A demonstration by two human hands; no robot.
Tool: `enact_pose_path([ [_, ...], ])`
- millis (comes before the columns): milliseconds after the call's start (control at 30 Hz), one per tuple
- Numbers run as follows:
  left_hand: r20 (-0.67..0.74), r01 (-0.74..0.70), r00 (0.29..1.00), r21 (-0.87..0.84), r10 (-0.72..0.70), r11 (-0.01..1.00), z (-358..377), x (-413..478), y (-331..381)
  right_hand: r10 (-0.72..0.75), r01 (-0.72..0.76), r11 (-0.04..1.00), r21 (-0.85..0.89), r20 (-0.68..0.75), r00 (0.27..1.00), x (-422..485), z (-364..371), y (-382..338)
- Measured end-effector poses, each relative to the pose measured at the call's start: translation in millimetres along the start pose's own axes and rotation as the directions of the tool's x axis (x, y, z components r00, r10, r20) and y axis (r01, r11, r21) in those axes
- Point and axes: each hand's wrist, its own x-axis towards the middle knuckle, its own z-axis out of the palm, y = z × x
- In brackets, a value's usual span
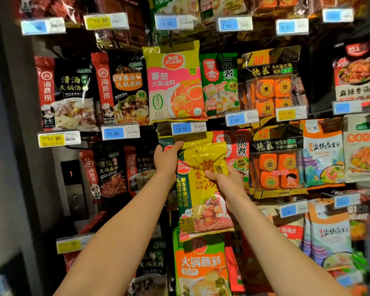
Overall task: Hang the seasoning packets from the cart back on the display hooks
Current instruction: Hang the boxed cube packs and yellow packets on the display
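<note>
Hands (192,167) gripping yellow packet (203,189)

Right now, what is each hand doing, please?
Left hand: grips the top left of the yellow packet.
Right hand: holds the same packet at its right middle.

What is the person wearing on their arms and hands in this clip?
Nothing is visible. The left hand and right hand are bare, without gloves, rings or a watch. Both forearms are uncovered down to the frame's bottom edge; no sleeve shows.
</note>
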Motion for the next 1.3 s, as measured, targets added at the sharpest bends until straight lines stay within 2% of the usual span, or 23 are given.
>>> enact_pose_path([
  [267,0.0,-0.026,1.0,0.001,0.026,1.0,2.3,26.4,-9.1,-0.049,0.048,0.999,0.012,0.011,0.999,-1.0,-2.9,-12.4],
  [400,0.012,-0.026,1.0,-0.015,0.027,1.0,2.8,10.2,9.6,-0.021,0.021,1.0,-0.015,0.037,0.999,3.0,-4.2,-20.9],
  [633,-0.026,0.029,0.999,0.026,-0.029,0.999,-3.2,32.7,-20.0,0.015,-0.015,1.0,-0.004,0.045,0.999,-0.4,-5.6,-13.3],
  [800,-0.026,0.004,1.0,0.073,-0.002,0.997,-1.8,-3.5,2.6,0.044,-0.045,0.999,0.013,0.044,0.998,3.3,0.8,-13.0],
  [967,0.124,0.05,0.99,0.164,-0.071,0.985,-25.7,-17.1,-15.6,0.091,-0.098,0.99,0.101,0.074,0.993,9.0,-10.1,-6.2],
  [1067,0.219,-0.024,0.975,0.254,-0.034,0.967,-33.6,-32.6,-34.1,0.053,-0.064,0.99,0.128,0.084,0.995,9.0,-14.9,-2.0],
  [1133,0.204,-0.075,0.979,0.272,0.019,0.959,-36.4,-31.7,-48.0,0.014,-0.03,0.986,0.164,0.098,0.995,10.2,-12.1,-2.3],
  [1300,0.107,-0.011,0.994,0.193,-0.01,0.981,-33.4,-7.8,-58.1,0.022,-0.028,0.991,0.131,0.054,0.998,29.8,2.1,12.0],
])
